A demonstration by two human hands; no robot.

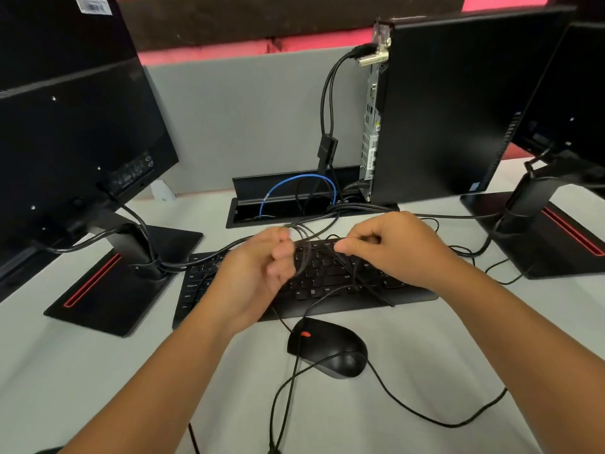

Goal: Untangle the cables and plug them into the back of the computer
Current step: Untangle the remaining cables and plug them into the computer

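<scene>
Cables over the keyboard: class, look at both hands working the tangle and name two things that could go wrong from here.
1. The left hand and right hand grip the thin black cables; pulling apart may tighten the knot.
2. One strand runs to the mouse, so a tug could drag it across the table, or strain the leads already plugged into the computer.

We see black keyboard (304, 283), black mouse (327, 348) with red wheel (305, 334), black cables (314, 257), one blue cable (294, 183), pale grey counter (98, 371), red-striped black monitor stands (98, 283), pink wall (311, 44).
</scene>
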